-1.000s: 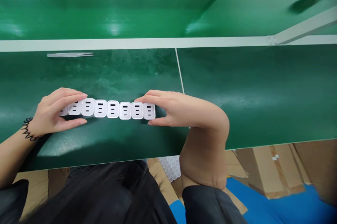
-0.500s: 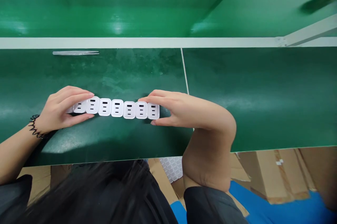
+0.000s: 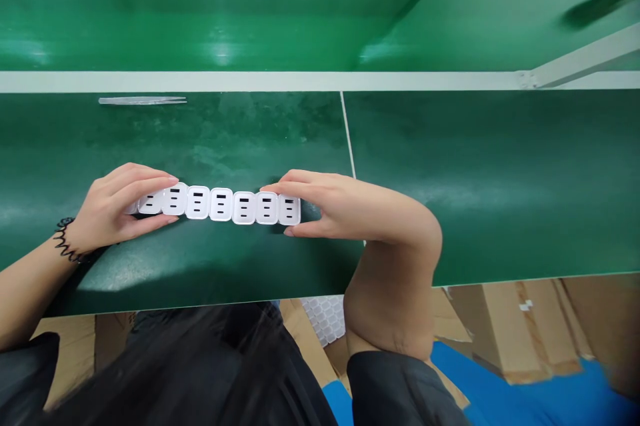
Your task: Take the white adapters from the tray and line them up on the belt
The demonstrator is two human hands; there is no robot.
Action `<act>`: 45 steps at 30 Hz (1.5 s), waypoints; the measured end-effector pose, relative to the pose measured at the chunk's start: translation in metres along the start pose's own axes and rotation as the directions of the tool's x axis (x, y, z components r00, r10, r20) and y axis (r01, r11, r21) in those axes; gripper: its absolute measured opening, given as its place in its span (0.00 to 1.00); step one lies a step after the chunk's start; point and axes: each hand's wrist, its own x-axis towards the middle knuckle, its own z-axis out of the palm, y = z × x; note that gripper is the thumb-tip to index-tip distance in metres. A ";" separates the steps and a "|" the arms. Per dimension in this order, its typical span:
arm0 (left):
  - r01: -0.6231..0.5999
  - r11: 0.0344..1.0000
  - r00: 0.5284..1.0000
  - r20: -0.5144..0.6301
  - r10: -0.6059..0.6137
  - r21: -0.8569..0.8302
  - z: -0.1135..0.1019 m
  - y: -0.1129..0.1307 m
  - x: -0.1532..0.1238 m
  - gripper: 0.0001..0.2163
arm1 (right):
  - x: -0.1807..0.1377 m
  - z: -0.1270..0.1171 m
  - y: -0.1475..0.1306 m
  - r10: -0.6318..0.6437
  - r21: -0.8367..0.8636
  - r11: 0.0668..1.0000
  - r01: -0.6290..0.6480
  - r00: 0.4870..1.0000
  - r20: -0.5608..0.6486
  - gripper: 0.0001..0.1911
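Observation:
Several white USB chargers (image 3: 221, 205) stand side by side in a slightly uneven row on the green tabletop (image 3: 240, 139), their dark port slots facing up. My left hand (image 3: 127, 203) grips the left end of the row, fingers along the far side and thumb along the near side; it partly hides the end chargers. The right end is pinched by my right hand (image 3: 320, 205), with the fingers behind and the thumb in front. In the middle of the row the chargers are uncovered, touching or nearly touching one another.
Metal tweezers (image 3: 143, 101) lie at the back left, in front of a white rail (image 3: 260, 81). A pale seam line (image 3: 347, 136) crosses the table. Below its front edge are cardboard boxes (image 3: 515, 329) and a box holding many white pieces (image 3: 325, 319).
Both hands keep their hold on the row. The whole view has shifted very slightly; the right hand and the row's right end appear a touch further left.

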 end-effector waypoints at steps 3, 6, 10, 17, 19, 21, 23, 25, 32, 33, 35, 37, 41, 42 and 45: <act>-0.002 1.000 1.000 0.006 0.002 0.004 0.000 0.000 0.001 0.27 | 0.000 -0.001 0.000 0.002 -0.002 1.000 -0.002 1.000 0.004 0.29; -0.021 1.000 1.000 -0.002 0.021 0.017 0.000 0.001 0.002 0.25 | 0.000 -0.001 -0.001 0.003 -0.003 1.000 -0.003 1.000 0.008 0.29; -0.023 0.999 1.000 -0.001 0.023 0.029 -0.001 0.001 0.003 0.23 | 0.000 -0.001 0.000 -0.008 0.008 1.000 0.008 1.000 0.007 0.29; -0.008 1.000 1.000 -0.006 0.008 0.026 -0.002 0.002 0.004 0.20 | 0.000 -0.001 -0.001 0.003 0.019 1.000 -0.004 1.000 0.018 0.29; 0.001 1.000 1.000 -0.001 -0.001 0.028 -0.002 0.002 0.004 0.20 | 0.000 -0.001 -0.001 0.004 0.022 1.000 -0.004 1.000 0.021 0.29; -0.003 0.999 1.000 0.003 0.003 0.033 -0.002 0.003 0.004 0.21 | 0.000 -0.001 -0.001 0.000 0.025 1.000 -0.001 1.000 0.017 0.29; -0.003 0.999 1.000 0.007 0.003 0.036 -0.002 0.003 0.004 0.21 | 0.000 -0.001 0.000 -0.003 0.026 1.000 0.003 1.000 0.010 0.29; 0.001 0.999 1.000 0.010 -0.001 0.034 -0.003 0.003 0.004 0.21 | 0.000 -0.001 0.000 -0.003 0.025 1.000 0.003 1.000 0.006 0.29; 0.002 1.000 1.000 0.004 -0.002 0.024 -0.002 0.002 0.004 0.24 | 0.000 -0.001 0.000 -0.019 0.009 1.000 0.019 1.000 0.000 0.28; -0.003 1.000 1.000 0.001 0.003 0.023 -0.002 0.002 0.004 0.24 | 0.000 -0.001 0.000 -0.024 0.009 1.000 0.024 1.000 -0.003 0.28; -0.005 1.000 1.000 0.001 0.005 0.020 -0.001 0.002 0.003 0.25 | 0.000 -0.001 0.000 -0.025 0.012 1.000 0.026 1.000 -0.006 0.28; 0.000 1.000 1.000 0.009 0.000 0.017 -0.001 0.002 0.003 0.25 | 0.000 -0.001 -0.001 -0.015 0.013 1.000 0.015 1.000 -0.004 0.28; 0.009 1.000 1.000 0.020 -0.009 0.012 -0.001 0.003 0.002 0.26 | 0.000 -0.001 -0.002 0.002 0.004 1.000 -0.002 1.000 0.002 0.29; 0.011 1.000 1.000 0.021 -0.011 0.012 -0.001 0.003 0.002 0.26 | 0.000 -0.001 -0.002 0.005 0.004 1.000 -0.005 1.000 0.003 0.29; 0.006 1.000 1.000 0.016 -0.006 0.017 -0.001 0.002 0.002 0.25 | 0.000 0.000 -0.001 -0.001 0.011 1.000 0.001 1.000 -0.001 0.29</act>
